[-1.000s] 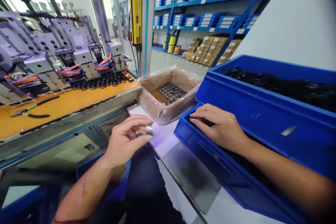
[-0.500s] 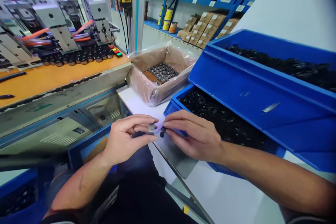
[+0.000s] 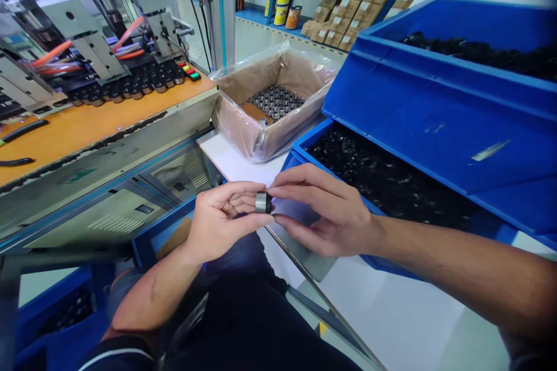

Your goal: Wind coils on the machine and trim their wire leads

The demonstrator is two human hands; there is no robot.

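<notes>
Between the thumb and fingers of my left hand (image 3: 215,223) is a small grey metal ring (image 3: 261,203) with fine lines on its side. A small black plastic part (image 3: 269,204) sits against the ring's right end; how deep it goes in cannot be seen. The fingertips and thumb of my right hand (image 3: 331,208) close on the black part from the right. Both hands meet over the edge of a white table (image 3: 361,301).
A plastic-lined carton (image 3: 243,127) with rows of small metal parts stands behind my hands. To the right, a blue bin (image 3: 409,93) is stacked over another blue bin (image 3: 300,153), both holding black parts. At left, a machine bench (image 3: 130,113) carries a row of finished-looking pieces (image 3: 130,87) and pliers handles (image 3: 26,129).
My hands have come together: the black plastic part, held apart from the metal ring before, now touches its right end. The view has tilted down a little.
</notes>
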